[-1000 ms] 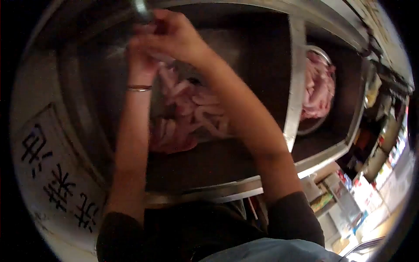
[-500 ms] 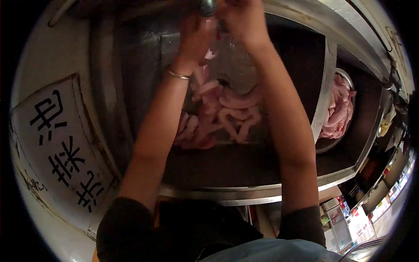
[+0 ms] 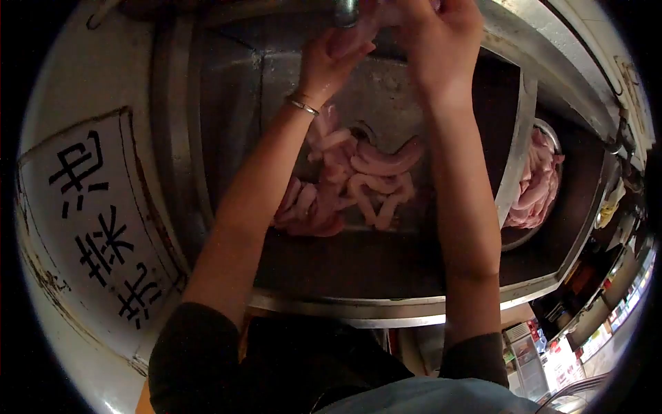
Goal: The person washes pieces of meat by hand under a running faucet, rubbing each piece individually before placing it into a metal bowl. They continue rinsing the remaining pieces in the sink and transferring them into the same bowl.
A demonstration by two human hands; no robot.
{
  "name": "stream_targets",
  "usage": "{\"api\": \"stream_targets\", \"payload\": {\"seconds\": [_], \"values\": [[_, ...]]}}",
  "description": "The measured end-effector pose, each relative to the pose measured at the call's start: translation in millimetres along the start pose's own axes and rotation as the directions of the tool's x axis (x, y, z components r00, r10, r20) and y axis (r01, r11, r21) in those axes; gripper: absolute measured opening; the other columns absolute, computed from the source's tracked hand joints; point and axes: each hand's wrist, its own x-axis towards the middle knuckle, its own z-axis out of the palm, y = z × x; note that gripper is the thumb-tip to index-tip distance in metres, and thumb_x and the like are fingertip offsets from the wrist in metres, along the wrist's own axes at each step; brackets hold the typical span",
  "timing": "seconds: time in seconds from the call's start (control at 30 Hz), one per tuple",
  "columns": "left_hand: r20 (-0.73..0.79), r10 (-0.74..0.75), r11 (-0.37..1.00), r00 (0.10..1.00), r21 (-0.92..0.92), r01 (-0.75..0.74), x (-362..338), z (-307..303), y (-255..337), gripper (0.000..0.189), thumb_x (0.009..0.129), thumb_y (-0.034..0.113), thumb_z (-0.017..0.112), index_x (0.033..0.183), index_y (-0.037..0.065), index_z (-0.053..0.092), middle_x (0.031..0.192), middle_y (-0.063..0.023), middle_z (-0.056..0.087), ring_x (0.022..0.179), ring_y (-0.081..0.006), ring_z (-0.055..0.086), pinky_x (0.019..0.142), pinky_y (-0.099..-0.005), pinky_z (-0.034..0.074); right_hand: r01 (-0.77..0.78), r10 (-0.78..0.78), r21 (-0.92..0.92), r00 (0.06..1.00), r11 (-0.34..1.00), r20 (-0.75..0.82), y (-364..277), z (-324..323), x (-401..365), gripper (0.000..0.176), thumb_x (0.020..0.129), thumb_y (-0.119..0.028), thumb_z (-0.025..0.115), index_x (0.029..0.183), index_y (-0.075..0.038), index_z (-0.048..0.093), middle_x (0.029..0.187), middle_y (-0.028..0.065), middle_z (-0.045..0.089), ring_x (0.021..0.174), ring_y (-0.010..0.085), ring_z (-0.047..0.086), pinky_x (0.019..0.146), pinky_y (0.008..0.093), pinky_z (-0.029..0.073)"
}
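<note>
A length of pale pink intestine [image 3: 369,24] stretches between my hands by the metal faucet [image 3: 346,12], at the top of the view. My left hand [image 3: 327,69], with a bracelet at the wrist, is closed around its lower end, the thumb along it. My right hand [image 3: 445,52] grips the other part higher up, with fingers curled and partly cut off by the frame edge. Below them, a heap of raw pink intestines [image 3: 334,165] lies on the floor of the metal sink [image 3: 276,79], around the drain.
A round metal bowl [image 3: 547,129] full of raw pink meat [image 3: 534,186] stands in the neighbouring compartment, past a metal divider [image 3: 514,155]. The sink's front rim [image 3: 358,310] runs close to my body. On the left wall hangs a white sign [image 3: 96,214] with black characters.
Both hands have moved to the right and farther apart, the right one more. The intestine between them now shows stretched out. The heap in the sink stays put.
</note>
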Motion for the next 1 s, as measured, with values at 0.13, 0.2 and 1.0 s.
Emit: {"api": "stream_targets", "payload": {"seconds": [0.13, 0.2, 1.0], "values": [[-0.051, 0.036, 0.999, 0.998, 0.032, -0.034, -13, 0, -34, 0.027, 0.069, 0.025, 0.07, 0.079, 0.002, 0.06, 0.07, -0.0084, 0.062, 0.061, -0.0143, 0.057, 0.058, -0.0293, 0.044, 0.082, -0.077, 0.207, 0.997, 0.975, -0.032, -19, 7, 0, 0.008, 0.083, -0.012, 0.056, 0.084, -0.004, 0.054, 0.071, -0.0021, 0.051, 0.062, 0.0057, 0.047, 0.056, 0.0194, 0.038], [0.082, -0.281, 0.959, 0.956, 0.048, 0.278, -34, -9, -59, 0.027, 0.071, 0.024, 0.068, 0.086, 0.003, 0.06, 0.075, -0.0118, 0.062, 0.068, -0.0187, 0.061, 0.06, -0.0299, 0.046, 0.074, -0.06, 0.211, 0.996, 0.975, -0.07, -33, 10, 1, 0.01, 0.085, -0.014, 0.054, 0.084, -0.004, 0.054, 0.072, -0.0013, 0.051, 0.062, 0.0062, 0.047, 0.056, 0.0198, 0.038], [0.194, -0.282, 0.947, 0.94, -0.103, 0.305, 4, 9, -11, 0.017, 0.071, 0.016, 0.064, 0.081, 0.006, 0.055, 0.076, -0.0062, 0.057, 0.069, -0.0169, 0.055, 0.063, -0.0272, 0.044, -0.242, 0.223, 0.314, 0.97, 0.918, 0.096, -5, 0, -14, 0.025, 0.088, -0.024, 0.048, 0.103, -0.004, 0.051, 0.078, 0.0013, 0.053, 0.056, 0.0043, 0.046, 0.046, 0.0167, 0.035]]}}
